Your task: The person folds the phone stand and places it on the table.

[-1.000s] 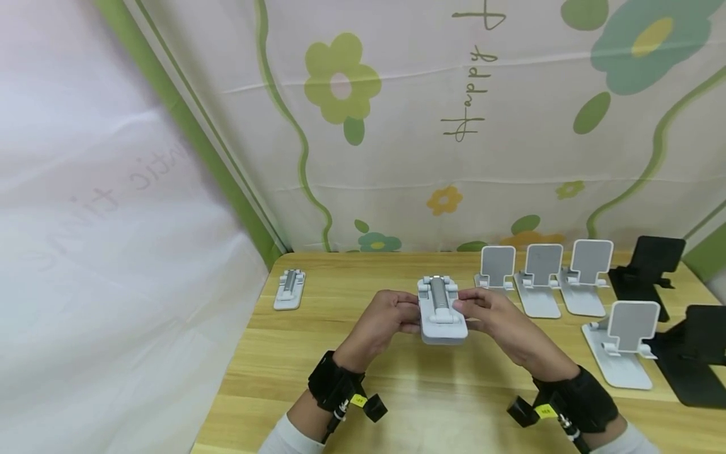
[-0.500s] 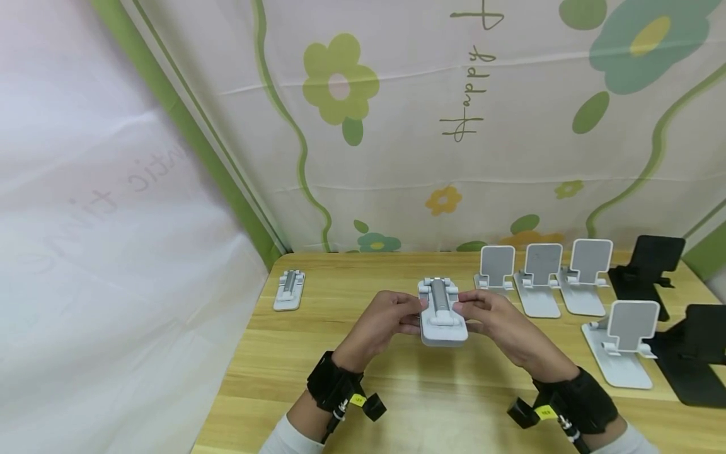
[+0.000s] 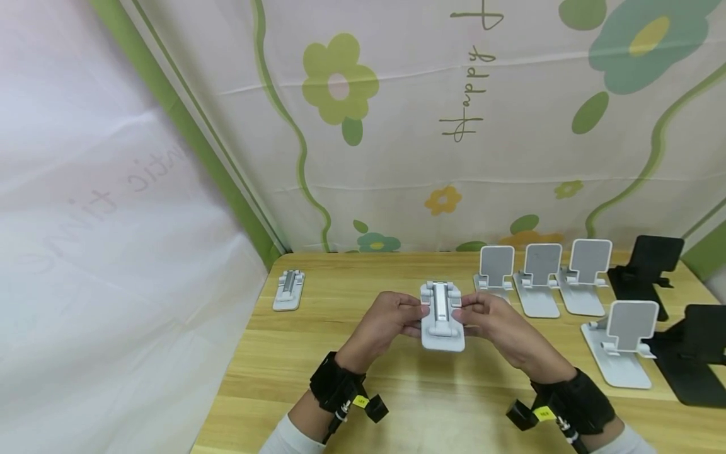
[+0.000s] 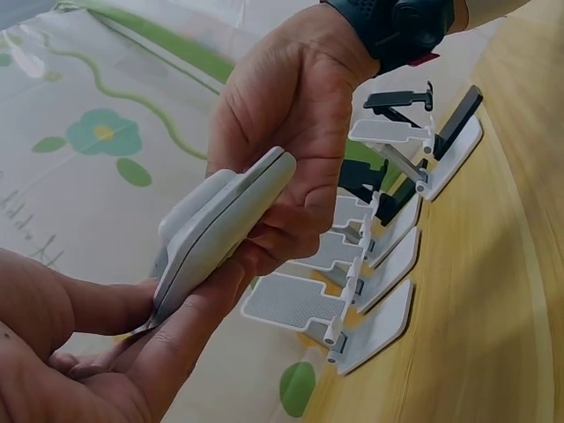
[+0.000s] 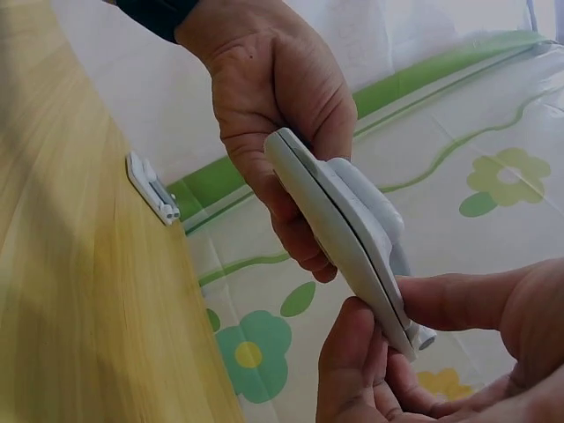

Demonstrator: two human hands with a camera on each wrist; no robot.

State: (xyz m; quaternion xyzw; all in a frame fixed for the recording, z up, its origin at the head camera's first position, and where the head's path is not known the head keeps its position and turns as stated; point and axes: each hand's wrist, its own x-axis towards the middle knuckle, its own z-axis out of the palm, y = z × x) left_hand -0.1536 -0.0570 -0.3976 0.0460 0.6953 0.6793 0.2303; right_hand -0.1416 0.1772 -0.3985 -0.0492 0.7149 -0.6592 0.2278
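A white phone stand [image 3: 442, 340], folded flat, is held above the wooden table between both hands. Its grey hinged arm lies along the middle of the face turned up to the head camera. The left hand [image 3: 391, 320] pinches the left edge, thumb on the upper face and fingers underneath. On the opposite edge the right hand [image 3: 495, 323] pinches it the same way. Seen edge-on in the left wrist view, the folded stand [image 4: 225, 225] shows a thin dark seam between its layers. The right wrist view also shows the stand [image 5: 339, 233] from its side, gripped by both hands.
Another folded white phone stand [image 3: 288, 291] lies at the table's back left. Unfolded white stands [image 3: 543, 268] line the back right, with one more white stand [image 3: 632, 328] nearer. Black stands [image 3: 655, 258] stand beside them. A flowered cloth [image 3: 397, 145] hangs behind the table [image 3: 340, 277].
The held phone stand has tilted, so its upper face squares more to the head camera, and it sits slightly lower in view. The left thumb has come onto its face.
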